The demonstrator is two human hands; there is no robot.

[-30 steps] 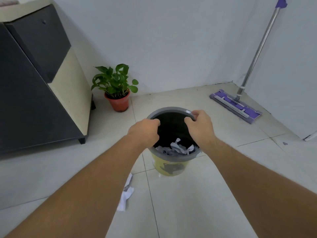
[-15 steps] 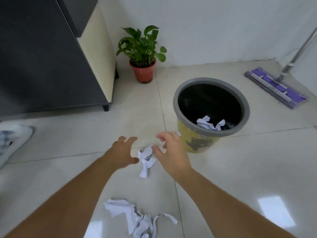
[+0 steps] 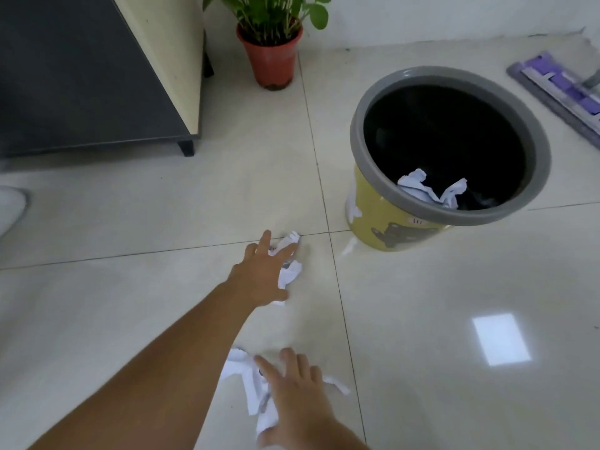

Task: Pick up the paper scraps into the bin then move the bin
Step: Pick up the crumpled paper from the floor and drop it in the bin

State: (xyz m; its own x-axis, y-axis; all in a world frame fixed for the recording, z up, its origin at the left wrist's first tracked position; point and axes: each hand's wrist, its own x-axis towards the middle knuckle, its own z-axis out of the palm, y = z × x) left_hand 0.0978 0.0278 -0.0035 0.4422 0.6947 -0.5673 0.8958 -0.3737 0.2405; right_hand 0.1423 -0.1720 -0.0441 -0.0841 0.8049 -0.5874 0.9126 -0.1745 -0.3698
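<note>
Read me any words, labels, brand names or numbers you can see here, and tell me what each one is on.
No text can be read.
The yellow bin carries a dark animal picture and a small pale patch with marks, too small and blurred to read.
The paper scraps, plant pot and mop show no legible text.

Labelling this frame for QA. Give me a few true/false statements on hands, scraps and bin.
1. The left hand reaches onto a paper scrap on the floor. True.
2. The bin is empty. False: crumpled paper lies inside.
3. The right hand is over a second scrap pile. True.
4. The bin lies tipped over. False: it stands upright.
5. A potted plant stands by the wall. True.
</note>
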